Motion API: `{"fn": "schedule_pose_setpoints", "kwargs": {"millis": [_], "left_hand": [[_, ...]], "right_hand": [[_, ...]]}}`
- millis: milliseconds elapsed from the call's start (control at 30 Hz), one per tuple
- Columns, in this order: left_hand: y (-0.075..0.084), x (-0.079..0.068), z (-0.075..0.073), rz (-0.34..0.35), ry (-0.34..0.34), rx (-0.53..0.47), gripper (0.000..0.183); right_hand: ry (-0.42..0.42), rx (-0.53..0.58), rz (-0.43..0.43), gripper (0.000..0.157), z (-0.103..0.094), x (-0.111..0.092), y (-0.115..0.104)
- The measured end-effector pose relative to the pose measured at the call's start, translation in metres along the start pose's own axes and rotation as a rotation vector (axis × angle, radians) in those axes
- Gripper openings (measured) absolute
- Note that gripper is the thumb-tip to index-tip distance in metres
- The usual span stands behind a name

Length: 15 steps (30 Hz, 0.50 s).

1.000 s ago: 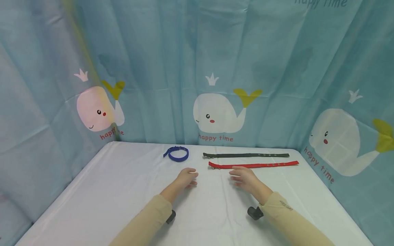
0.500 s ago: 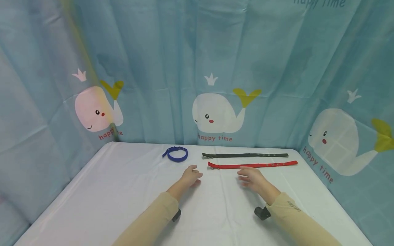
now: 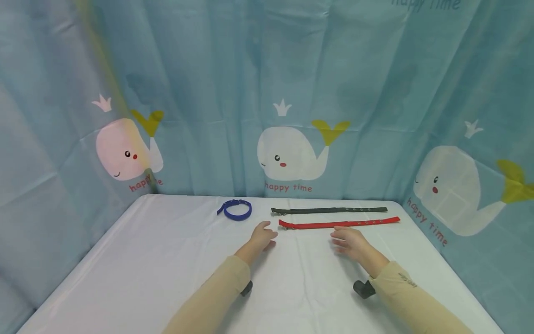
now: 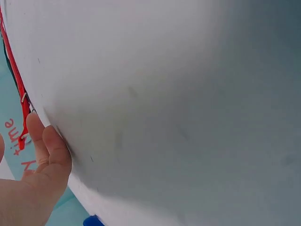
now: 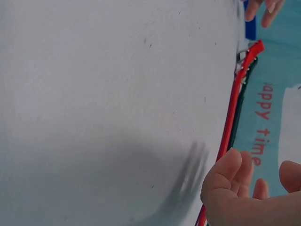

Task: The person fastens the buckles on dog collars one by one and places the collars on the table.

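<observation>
My left hand (image 3: 262, 237) hovers over the white table just short of the red collar's buckle end, fingers loosely bent and holding nothing. To its right, my right hand (image 3: 352, 243) is held near the middle of the red collar (image 3: 308, 226), its fingers relaxed and its grip empty. That red strap lies stretched out flat, with metal eyelets toward its right end. Behind it, a dark green collar (image 3: 317, 210) lies nearly parallel, also unfastened. A blue collar (image 3: 237, 217) sits farther left, closed into a loop with its tail sticking out. In the right wrist view, the red collar (image 5: 230, 113) passes behind my fingers.
A white cloth covers the table (image 3: 167, 260). Light blue curtains (image 3: 200, 139) printed with whales hang along the back and both sides. A black wrist camera (image 3: 364, 289) shows under the right sleeve.
Both hands have drifted to the right, the left one also slightly forward. The view has turned a little, so everything sits slightly farther left. The collars have stayed put.
</observation>
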<state>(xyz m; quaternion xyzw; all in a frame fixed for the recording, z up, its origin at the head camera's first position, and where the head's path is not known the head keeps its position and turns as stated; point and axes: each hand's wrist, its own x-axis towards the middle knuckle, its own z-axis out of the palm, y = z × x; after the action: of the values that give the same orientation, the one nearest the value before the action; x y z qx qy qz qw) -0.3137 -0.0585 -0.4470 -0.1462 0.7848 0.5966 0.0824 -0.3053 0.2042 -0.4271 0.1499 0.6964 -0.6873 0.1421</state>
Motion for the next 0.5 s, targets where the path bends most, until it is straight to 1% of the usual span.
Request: {"fn": "schedule_pose_setpoints", "kwargs": {"millis": [100,333,400,500], "left_hand": [[-0.001,0.005,0.004,-0.012,0.005,-0.007,0.057],[0.000,0.012,0.012,0.028,-0.006,-0.015,0.058],[0.001,0.014,0.014,0.013,-0.007,-0.021,0.059],[0.003,0.019,0.016,-0.033,-0.008,-0.028,0.060]], "right_hand": [[0.004,0.006,0.006,0.053,-0.006,0.001,0.000],[0.000,0.031,0.018,0.056,-0.019,-0.002,-0.002],[0.004,0.033,0.022,0.056,-0.022,-0.001,-0.002],[0.015,0.041,0.036,0.057,-0.028,0.001,-0.002]]}}
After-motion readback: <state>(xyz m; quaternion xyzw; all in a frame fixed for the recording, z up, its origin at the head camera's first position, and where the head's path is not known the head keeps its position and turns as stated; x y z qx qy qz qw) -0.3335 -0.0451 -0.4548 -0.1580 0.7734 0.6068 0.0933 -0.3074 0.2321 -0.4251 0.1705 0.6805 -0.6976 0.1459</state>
